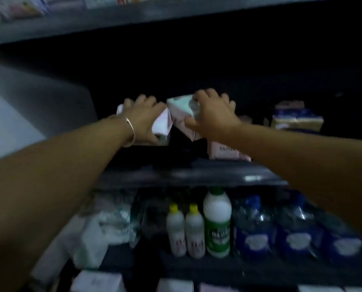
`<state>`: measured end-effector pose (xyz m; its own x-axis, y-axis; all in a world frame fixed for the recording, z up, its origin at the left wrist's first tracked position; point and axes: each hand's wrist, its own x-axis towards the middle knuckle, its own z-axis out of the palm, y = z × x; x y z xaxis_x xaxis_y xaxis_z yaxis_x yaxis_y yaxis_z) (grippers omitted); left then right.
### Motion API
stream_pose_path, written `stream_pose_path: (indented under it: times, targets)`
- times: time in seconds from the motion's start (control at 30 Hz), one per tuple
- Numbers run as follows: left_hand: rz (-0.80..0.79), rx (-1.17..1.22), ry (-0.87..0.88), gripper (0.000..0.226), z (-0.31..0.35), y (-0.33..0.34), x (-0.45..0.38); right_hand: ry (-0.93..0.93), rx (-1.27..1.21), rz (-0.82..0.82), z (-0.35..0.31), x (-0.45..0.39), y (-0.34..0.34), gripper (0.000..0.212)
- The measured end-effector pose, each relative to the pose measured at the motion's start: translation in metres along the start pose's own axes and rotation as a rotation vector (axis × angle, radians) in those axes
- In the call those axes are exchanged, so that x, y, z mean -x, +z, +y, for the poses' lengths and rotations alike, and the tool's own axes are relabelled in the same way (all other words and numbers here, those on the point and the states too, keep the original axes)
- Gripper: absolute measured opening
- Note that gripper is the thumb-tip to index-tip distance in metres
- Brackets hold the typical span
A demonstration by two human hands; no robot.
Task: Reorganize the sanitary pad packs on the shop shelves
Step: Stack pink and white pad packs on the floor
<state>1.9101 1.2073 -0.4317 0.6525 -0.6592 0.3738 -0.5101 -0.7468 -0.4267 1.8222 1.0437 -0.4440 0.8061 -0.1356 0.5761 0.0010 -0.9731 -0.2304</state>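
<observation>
Both my arms reach into a dark middle shelf (188,175). My left hand (143,118), with a bangle on the wrist, grips a pale pink-and-white pad pack (162,123) from above. My right hand (212,114) grips a second pack (179,111), white with a green top, tilted up against the first. A pink pack (226,151) stands on the shelf just below my right wrist. The frame is blurred, so print on the packs is unreadable.
A stack of packs (296,118) sits at the shelf's right. Below stand two small yellow-capped bottles (185,228), a taller green-labelled bottle (217,224) and blue-wrapped water bottles (281,228). White packages (104,224) lie lower left. Another stocked shelf (133,15) runs overhead.
</observation>
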Motion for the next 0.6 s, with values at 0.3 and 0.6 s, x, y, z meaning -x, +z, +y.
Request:
stream_pose_path:
  times: [0.3, 0.6]
  targets:
    - [-0.236, 0.227, 0.096, 0.078, 0.071, -0.002, 0.125, 0.125, -0.368, -0.249, 0.017, 0.155, -0.006, 0.045]
    - [-0.750, 0.383, 0.203, 0.081, 0.169, 0.072, 0.216, 0.358, -0.428, -0.786, 0.069, 0.289, 0.058, 0.039]
